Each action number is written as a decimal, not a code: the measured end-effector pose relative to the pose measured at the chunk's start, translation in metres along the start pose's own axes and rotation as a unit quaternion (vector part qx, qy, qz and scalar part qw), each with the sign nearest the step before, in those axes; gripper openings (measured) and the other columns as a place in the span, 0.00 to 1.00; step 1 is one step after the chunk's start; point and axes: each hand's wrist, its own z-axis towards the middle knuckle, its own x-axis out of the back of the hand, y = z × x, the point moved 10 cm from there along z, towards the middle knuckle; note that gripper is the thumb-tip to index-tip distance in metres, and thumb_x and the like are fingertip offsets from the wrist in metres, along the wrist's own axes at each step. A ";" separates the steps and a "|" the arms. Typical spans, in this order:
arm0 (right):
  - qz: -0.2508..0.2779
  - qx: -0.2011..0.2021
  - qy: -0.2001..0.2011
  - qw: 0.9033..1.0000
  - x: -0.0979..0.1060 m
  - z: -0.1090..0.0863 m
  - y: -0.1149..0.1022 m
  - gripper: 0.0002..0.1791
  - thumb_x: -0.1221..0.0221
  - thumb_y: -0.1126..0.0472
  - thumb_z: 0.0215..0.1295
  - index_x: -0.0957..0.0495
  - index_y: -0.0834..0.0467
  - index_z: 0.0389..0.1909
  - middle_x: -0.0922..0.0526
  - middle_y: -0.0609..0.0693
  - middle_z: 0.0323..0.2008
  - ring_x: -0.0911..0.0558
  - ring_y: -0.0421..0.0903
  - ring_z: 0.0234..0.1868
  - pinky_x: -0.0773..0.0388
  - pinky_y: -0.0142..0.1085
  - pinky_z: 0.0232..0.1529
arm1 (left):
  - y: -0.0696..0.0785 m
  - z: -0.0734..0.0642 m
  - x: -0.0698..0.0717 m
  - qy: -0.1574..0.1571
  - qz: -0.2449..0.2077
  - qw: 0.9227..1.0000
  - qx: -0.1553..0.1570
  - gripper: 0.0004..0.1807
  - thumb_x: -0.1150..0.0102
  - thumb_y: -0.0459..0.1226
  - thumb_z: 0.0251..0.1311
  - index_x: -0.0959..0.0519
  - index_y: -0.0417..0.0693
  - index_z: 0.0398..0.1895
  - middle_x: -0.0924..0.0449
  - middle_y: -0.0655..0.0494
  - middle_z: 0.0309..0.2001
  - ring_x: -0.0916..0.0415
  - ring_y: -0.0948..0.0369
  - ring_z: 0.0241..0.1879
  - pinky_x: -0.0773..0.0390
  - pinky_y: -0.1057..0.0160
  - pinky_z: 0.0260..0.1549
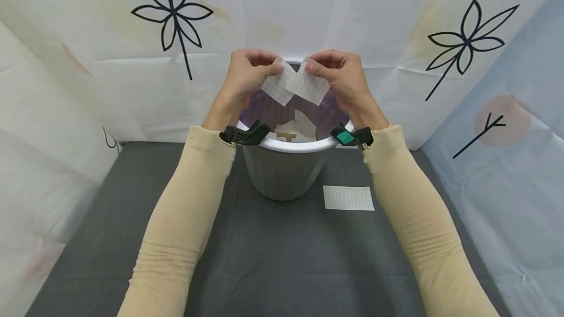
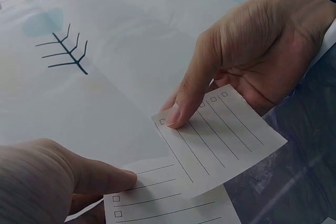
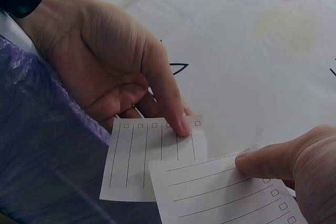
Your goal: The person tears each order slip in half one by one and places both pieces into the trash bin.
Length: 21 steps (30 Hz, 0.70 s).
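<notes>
Left hand [image 1: 244,80] and right hand [image 1: 346,79] face each other above a white-rimmed grey plastic bin [image 1: 284,172], fingers [image 1: 315,66] pinching overlapping ruled white paper pieces [image 1: 310,89]. The bin stands on a dark grey bench [image 1: 282,253]; pale, plant-printed sheets [image 1: 291,18] hang behind. Wrist views show checkboxes [image 2: 224,94] indistinct in the head view.

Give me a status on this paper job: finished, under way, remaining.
Apparently finished: some pale scraps lie inside the bin. Under way: over the bin's opening, the left hand pinches a lined piece and the right hand a second piece. Probably remaining: dropping both in, then dealing with the lined sheet lying on the table beside the bin.
</notes>
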 end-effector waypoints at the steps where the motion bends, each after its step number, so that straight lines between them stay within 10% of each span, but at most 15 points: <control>1: -0.002 -0.001 -0.001 1.000 0.000 0.000 0.000 0.06 0.31 0.75 0.59 0.12 0.63 0.33 0.15 0.50 0.32 0.21 0.45 0.35 0.25 0.34 0.36 | 0.000 0.000 0.000 0.000 0.004 1.000 0.002 0.06 0.34 0.26 0.61 0.15 0.34 0.41 0.19 0.54 0.37 0.24 0.60 0.39 0.26 0.64 0.39; 21: -0.024 -0.005 -0.021 0.999 -0.004 -0.002 0.001 0.06 0.31 0.75 0.59 0.12 0.63 0.34 0.14 0.50 0.31 0.20 0.45 0.34 0.23 0.34 0.39 | -0.004 -0.001 -0.008 -0.029 0.033 0.999 0.023 0.07 0.34 0.27 0.61 0.16 0.34 0.41 0.19 0.53 0.37 0.25 0.60 0.38 0.27 0.65 0.37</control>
